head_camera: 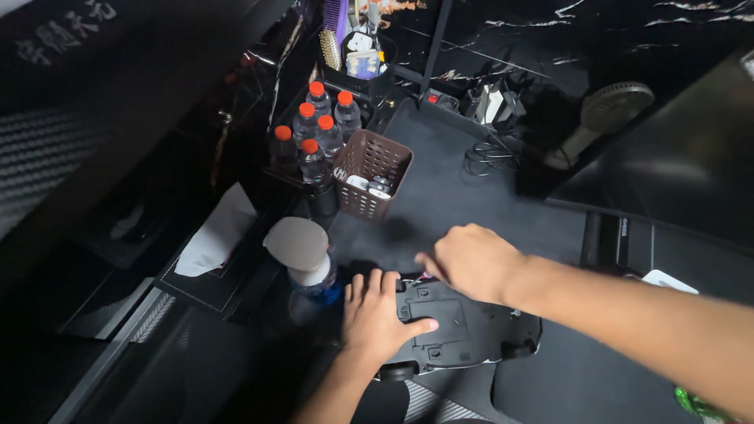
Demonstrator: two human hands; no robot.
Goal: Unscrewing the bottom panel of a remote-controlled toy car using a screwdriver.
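A black toy car (463, 330) lies upside down on the dark desk mat (455, 196), its flat underside facing up and a wheel showing at each end. My left hand (378, 314) rests flat on its left end, thumb pressed on the underside panel. My right hand (470, 261) reaches in from the right with the fingers curled and the fingertips at the car's far edge; whether it pinches something small is hidden.
A brown perforated basket (372, 174) with small items stands behind the car. Several orange-capped water bottles (318, 129) cluster at the back left. A capped bottle (306, 263), a tissue box (212, 239), a small fan (609, 114), a power strip (479, 102).
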